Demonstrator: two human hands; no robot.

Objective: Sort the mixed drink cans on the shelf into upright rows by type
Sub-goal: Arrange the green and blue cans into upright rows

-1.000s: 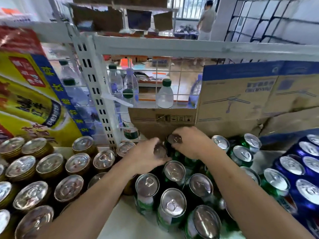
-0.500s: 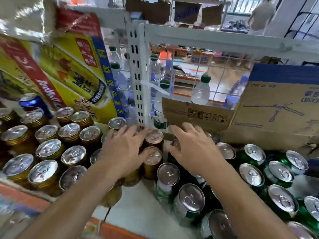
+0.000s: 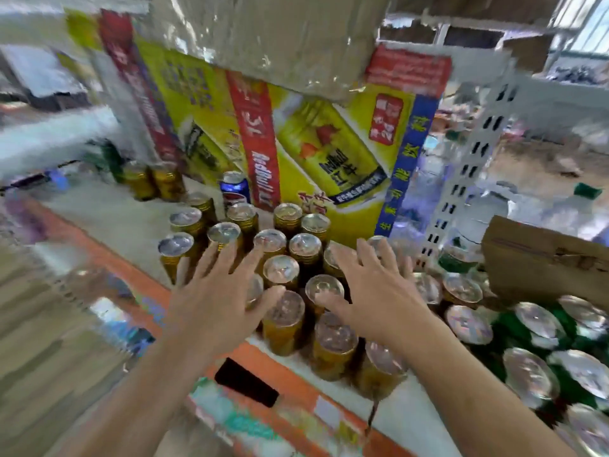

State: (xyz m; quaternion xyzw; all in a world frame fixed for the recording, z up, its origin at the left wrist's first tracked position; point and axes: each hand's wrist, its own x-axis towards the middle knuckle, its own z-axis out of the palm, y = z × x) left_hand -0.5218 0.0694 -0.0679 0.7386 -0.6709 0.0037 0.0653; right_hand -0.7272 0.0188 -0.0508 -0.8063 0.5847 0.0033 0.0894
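SHELF SORTING: A person's two bare hands reach over drink cans standing in front of a yellow drink carton [image 3: 329,150]. The left hand [image 3: 214,301] and the right hand [image 3: 379,298] are both spread flat, palms down, with fingers straight and apart, and grip nothing. They hover side by side above the gold cans [image 3: 304,245], and a few can tops show in the gap between the thumbs. Motion blur leaves it unclear whether the fingertips touch the lids.

The gold cans stand upright in close rows directly in front of the carton, silver lids up. The nearest ones are at the shelf's front edge. A single blue can [image 3: 234,189] stands upright just in front of the carton's red stripe, behind the gold rows. Two more gold cans [image 3: 155,179] stand apart, well to the left of the carton. Green cans [image 3: 534,324], also upright, are packed together to the right of the carton. A brown cardboard box [image 3: 543,258] sits behind them.

The cans rest on a pale shelf [image 3: 115,222] with an orange front strip [image 3: 148,282]. A white perforated upright [image 3: 474,166] rises just right of the carton, and a plastic-wrapped brown box [image 3: 280,37] sits on top of the carton. The area to the carton's left is heavily blurred.
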